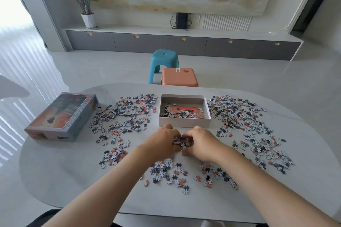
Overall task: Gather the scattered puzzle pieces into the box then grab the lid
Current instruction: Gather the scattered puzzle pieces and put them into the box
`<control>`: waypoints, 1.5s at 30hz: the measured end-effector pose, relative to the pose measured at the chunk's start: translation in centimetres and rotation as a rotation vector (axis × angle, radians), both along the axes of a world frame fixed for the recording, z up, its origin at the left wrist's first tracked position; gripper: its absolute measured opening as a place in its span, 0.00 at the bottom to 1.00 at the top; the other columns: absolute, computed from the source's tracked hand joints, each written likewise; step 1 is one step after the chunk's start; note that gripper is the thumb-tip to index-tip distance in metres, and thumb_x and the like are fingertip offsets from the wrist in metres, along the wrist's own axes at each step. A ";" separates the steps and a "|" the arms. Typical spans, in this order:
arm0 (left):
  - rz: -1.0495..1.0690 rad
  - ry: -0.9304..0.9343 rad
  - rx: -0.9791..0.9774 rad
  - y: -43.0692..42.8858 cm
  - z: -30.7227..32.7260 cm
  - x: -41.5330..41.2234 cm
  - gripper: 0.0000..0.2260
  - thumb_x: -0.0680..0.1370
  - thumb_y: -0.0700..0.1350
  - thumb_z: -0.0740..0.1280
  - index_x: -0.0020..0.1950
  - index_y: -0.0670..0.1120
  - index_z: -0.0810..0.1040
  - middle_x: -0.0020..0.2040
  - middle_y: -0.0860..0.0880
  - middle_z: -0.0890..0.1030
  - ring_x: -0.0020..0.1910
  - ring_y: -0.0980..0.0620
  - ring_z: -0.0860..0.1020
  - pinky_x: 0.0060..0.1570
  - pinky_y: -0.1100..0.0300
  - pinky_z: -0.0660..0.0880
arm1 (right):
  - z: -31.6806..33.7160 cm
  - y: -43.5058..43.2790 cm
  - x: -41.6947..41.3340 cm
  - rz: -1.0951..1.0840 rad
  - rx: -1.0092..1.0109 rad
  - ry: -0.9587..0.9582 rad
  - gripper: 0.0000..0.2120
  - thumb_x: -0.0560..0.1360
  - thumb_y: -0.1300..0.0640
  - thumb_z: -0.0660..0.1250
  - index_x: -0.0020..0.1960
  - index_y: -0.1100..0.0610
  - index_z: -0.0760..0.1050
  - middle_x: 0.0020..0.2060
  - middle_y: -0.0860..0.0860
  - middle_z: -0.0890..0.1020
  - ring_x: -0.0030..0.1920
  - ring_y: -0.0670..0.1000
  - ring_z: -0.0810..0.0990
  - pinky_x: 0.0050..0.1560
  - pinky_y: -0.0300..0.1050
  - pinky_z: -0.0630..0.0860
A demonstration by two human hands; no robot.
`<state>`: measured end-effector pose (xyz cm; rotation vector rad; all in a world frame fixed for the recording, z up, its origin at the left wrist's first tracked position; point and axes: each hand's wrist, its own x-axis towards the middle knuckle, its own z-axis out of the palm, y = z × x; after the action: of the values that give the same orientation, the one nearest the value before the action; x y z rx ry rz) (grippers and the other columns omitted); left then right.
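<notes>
An open white box (184, 123) stands at the table's middle, with some puzzle pieces and an orange sheet inside. Just in front of it my left hand (162, 143) and my right hand (201, 143) meet, fingers curled around a shared clump of puzzle pieces (181, 142). More scattered puzzle pieces (125, 116) lie left of the box, others to its right and near my forearms. The printed lid (62, 116) lies at the table's left.
The oval white table (55, 171) has its front edge close to me. Behind its far edge stand a blue stool (164, 61) and an orange stool (180, 77). A long cabinet and a potted plant line the back wall.
</notes>
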<state>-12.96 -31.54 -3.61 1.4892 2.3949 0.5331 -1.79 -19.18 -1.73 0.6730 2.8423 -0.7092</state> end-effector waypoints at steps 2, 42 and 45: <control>0.038 0.001 0.032 0.3 0.0 0.0 0.11 0.74 0.48 0.72 0.55 0.48 0.79 0.52 0.49 0.75 0.47 0.50 0.77 0.53 0.55 0.76 | -0.2 0.2 -0.2 -0.045 -0.022 0.039 0.24 0.69 0.48 0.77 0.63 0.51 0.78 0.56 0.50 0.75 0.53 0.52 0.78 0.55 0.48 0.77; -0.123 0.165 -0.021 -1.2 1.4 -2.2 0.22 0.73 0.63 0.64 0.65 0.57 0.73 0.57 0.57 0.71 0.53 0.59 0.72 0.55 0.57 0.77 | 2.9 1.5 -0.9 0.148 0.062 -0.094 0.27 0.72 0.49 0.73 0.70 0.48 0.72 0.58 0.46 0.74 0.56 0.49 0.76 0.53 0.44 0.74; -0.124 0.178 -0.108 -2.1 0.3 -2.0 0.27 0.73 0.63 0.66 0.70 0.57 0.69 0.60 0.55 0.68 0.60 0.56 0.67 0.59 0.56 0.74 | 1.6 1.0 -0.4 0.087 0.087 -0.166 0.35 0.69 0.45 0.75 0.72 0.46 0.66 0.60 0.47 0.69 0.55 0.51 0.75 0.49 0.45 0.76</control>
<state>-14.93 -33.59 -3.31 1.6865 2.3963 0.2491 -2.18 -18.20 -0.15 0.5866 2.7426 -0.4951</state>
